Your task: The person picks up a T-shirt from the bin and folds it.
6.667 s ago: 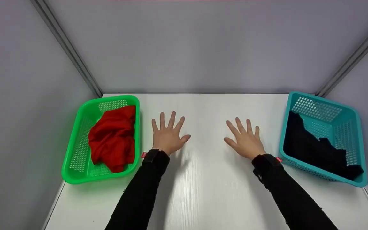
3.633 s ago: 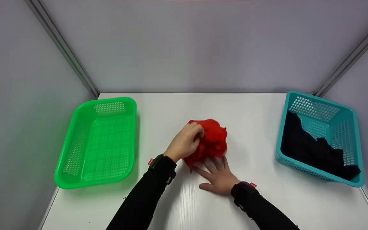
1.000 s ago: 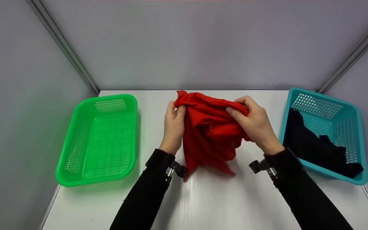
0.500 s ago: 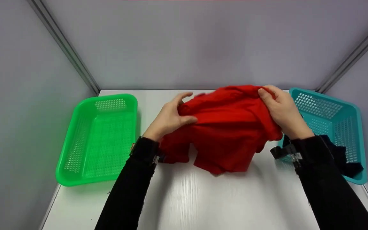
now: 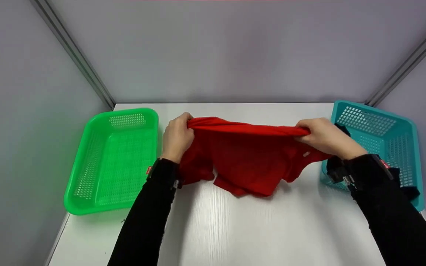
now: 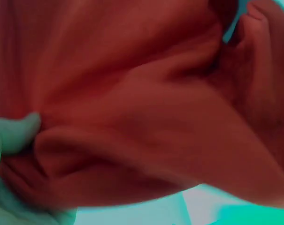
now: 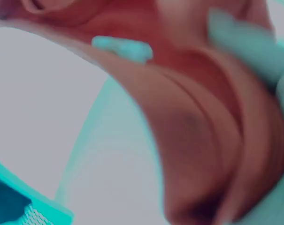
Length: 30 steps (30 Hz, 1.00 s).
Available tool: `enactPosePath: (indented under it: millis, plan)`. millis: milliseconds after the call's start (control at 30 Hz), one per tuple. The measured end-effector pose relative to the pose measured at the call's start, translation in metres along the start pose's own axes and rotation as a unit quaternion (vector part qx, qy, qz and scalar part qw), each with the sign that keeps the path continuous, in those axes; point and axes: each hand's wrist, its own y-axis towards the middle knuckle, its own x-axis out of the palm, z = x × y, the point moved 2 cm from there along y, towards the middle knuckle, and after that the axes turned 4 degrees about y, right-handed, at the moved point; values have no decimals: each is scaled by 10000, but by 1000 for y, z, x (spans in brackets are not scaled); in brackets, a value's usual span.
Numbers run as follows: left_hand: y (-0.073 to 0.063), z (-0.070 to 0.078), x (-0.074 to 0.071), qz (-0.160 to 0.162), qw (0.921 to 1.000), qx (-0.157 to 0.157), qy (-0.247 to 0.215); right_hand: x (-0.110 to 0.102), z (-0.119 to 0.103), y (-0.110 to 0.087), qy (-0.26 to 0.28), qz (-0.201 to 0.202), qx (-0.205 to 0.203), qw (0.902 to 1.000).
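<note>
The red cloth (image 5: pixel 250 155) hung spread between two hands over the middle of the white table (image 5: pixel 261 232), its top edge drawn nearly straight and its lower edge falling in uneven flaps; whether those flaps touched the surface could not be told. The left hand (image 5: pixel 177 137) gripped one upper end, its thumb pressed into the fabric in the left wrist view, and the right hand (image 5: pixel 327 136) pinched the other, with a loose corner trailing below it beside a small white tag (image 5: pixel 306 153). The likeliest trouble lay in those bunched holds: a fold trapped under the fingers could leave the cloth twisted — and a harder pull might stretch it or slip an end free. The trailing corner seemed a risk too, since a wide swing to the right could catch it on the blue basket (image 5: pixel 383 127), near the right wrist, where black cloth (image 5: pixel 409 193) lay partly hidden behind the sleeve. The green basket (image 5: pixel 126 162) sat just beyond the left hand, close enough to be knocked by a careless sweep.
</note>
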Motion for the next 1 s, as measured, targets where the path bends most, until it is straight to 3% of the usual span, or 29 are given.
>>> enactPosePath:
  millis: [133, 200, 267, 333, 467, 533, 567, 633, 733, 833, 867, 933, 1000]
  plan:
    - [3, -10, -7, 557, 9982, -107, -216, -13, 6, 1, 916, 713, 684, 9909]
    - [4, -13, -11, 826, 9959, -108, -361, -20, 9, 0, 1638, 1012, 866, 9774]
    - [5, -14, -15, 1088, 9926, -133, -531, -26, 11, -2, 2457, 1354, 770, 9568]
    - [5, -16, -18, 1267, 9896, -223, -639, -30, 14, -5, 3490, 1616, 491, 9218]
    - [4, -18, -21, 1338, 9865, -455, -821, -32, 18, -9, 5285, 1756, 44, 8306]
    - [4, -18, -23, 1311, 9832, -582, -1132, -32, 19, -9, 5765, 1767, -22, 7977]
    - [4, -18, -24, 1303, 9806, -630, -1318, -32, 20, -10, 5879, 1801, -16, 7886]
    - [4, -19, -26, 1281, 9752, -706, -1664, -32, 21, -9, 5961, 1919, 30, 7796]
    - [6, -19, -28, 1134, 9729, -811, -1842, -33, 26, -9, 5676, 2147, 175, 7946]
    - [8, -18, -26, 1078, 9830, -856, -1211, -34, 34, -6, 5369, 2415, 340, 8076]
    - [9, -18, -25, 1121, 9858, -871, -891, -34, 37, -4, 5443, 2483, 315, 8007]
    - [12, -17, -23, 1293, 9872, -892, -288, -33, 44, 0, 5759, 2536, 115, 7771]
    - [15, -15, -20, 1356, 9864, -904, -209, -31, 50, 4, 5983, 2521, -199, 7603]
